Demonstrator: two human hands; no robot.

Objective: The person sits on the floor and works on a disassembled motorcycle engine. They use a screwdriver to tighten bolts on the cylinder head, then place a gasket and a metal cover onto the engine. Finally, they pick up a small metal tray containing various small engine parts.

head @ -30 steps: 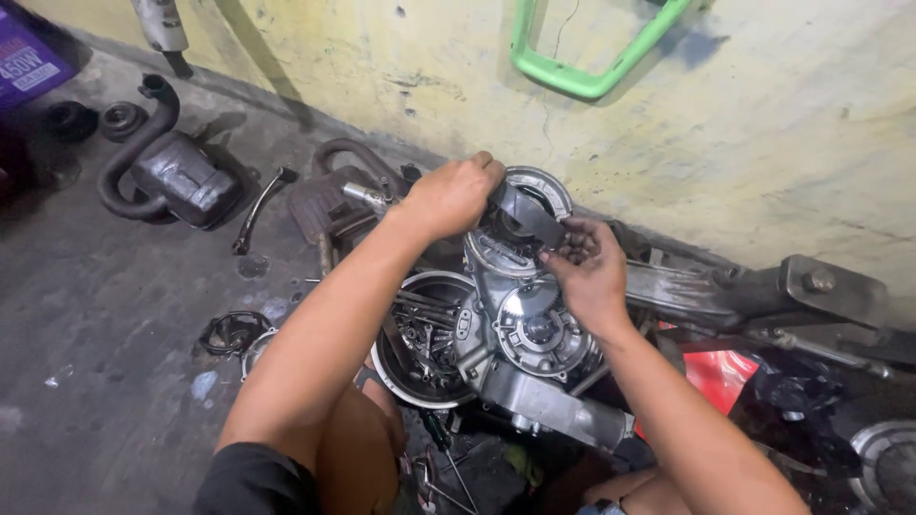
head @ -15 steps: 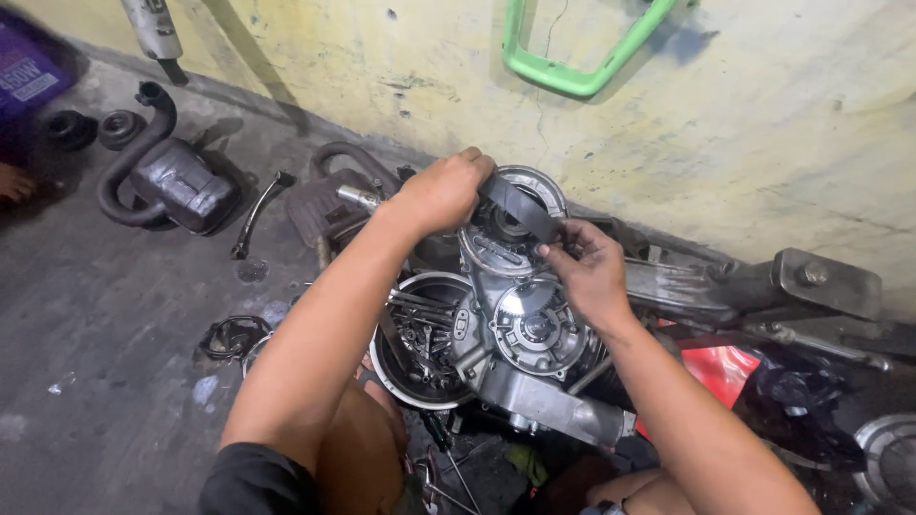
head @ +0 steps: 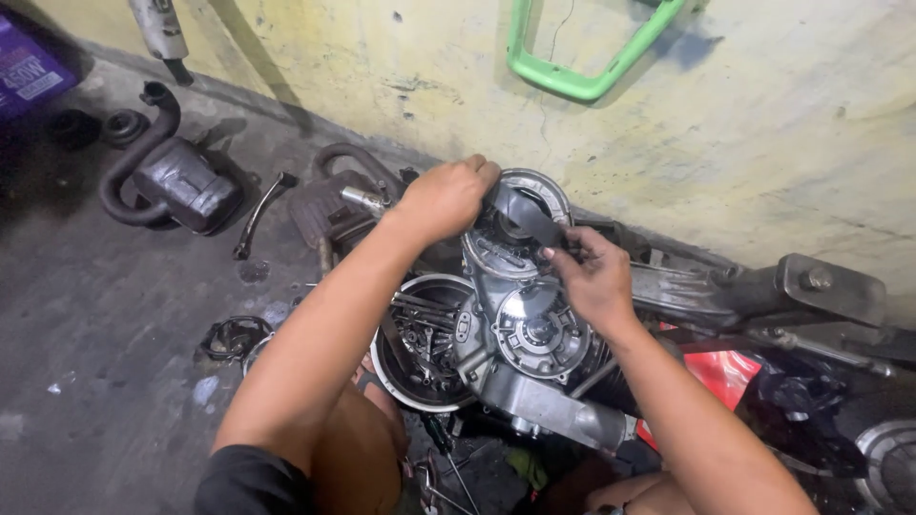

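A grey engine case [head: 534, 334] lies on the floor against a yellow wall, with a round metal pulley [head: 520, 224] at its far end. A black rubber belt [head: 530, 215] loops over that pulley. My left hand [head: 448, 195] grips the belt's upper left end from above. My right hand [head: 587, 277] pinches the belt's lower right end, just right of the pulley. The belt runs between the two hands. A toothed round hub [head: 539, 329] shows on the case below my right hand.
A round metal bowl [head: 420, 334] with loose bolts and tools sits left of the case, by my knee. A dark exhaust muffler [head: 176, 181], a bent lever [head: 258, 215] and rubber rings [head: 124, 124] lie on the concrete floor. A green frame [head: 582, 57] hangs on the wall.
Both hands stay at the pulley. The belt has come further up off it and now stretches more openly between my hands; my right hand has shifted slightly lower.
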